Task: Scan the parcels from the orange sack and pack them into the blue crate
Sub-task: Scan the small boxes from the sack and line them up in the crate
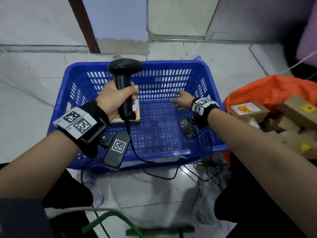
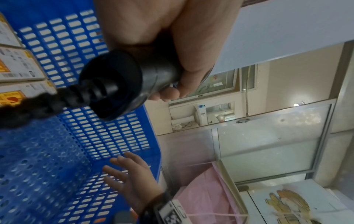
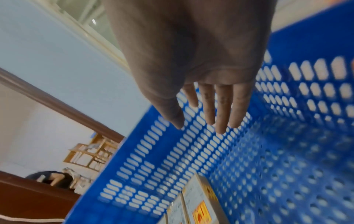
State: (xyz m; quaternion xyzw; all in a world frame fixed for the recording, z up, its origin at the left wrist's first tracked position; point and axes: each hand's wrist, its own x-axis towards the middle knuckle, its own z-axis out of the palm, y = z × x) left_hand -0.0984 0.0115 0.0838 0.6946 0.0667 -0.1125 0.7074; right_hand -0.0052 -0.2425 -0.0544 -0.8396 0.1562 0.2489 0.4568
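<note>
My left hand (image 1: 114, 100) grips the handle of a black barcode scanner (image 1: 124, 78) and holds it upright over the left half of the blue crate (image 1: 204, 73). The scanner's base and coiled cable (image 2: 113, 86) fill the left wrist view. Flat cardboard parcels (image 1: 135, 112) with white labels and orange stickers lie on the crate floor under that hand; they show too as parcels (image 2: 19, 66) and parcels (image 3: 199, 201). My right hand (image 1: 182, 100) hovers empty inside the crate's right half, fingers (image 3: 220, 109) straight and spread. The orange sack (image 1: 274, 90) lies open to the right, with brown parcels (image 1: 247, 109) in it.
The crate stands on a pale tiled floor (image 1: 30, 100). Black cables (image 1: 161, 176) trail over the floor in front of the crate. A green handle (image 1: 111, 219) shows at the bottom edge. A wall and a brown door frame (image 1: 85, 26) stand behind.
</note>
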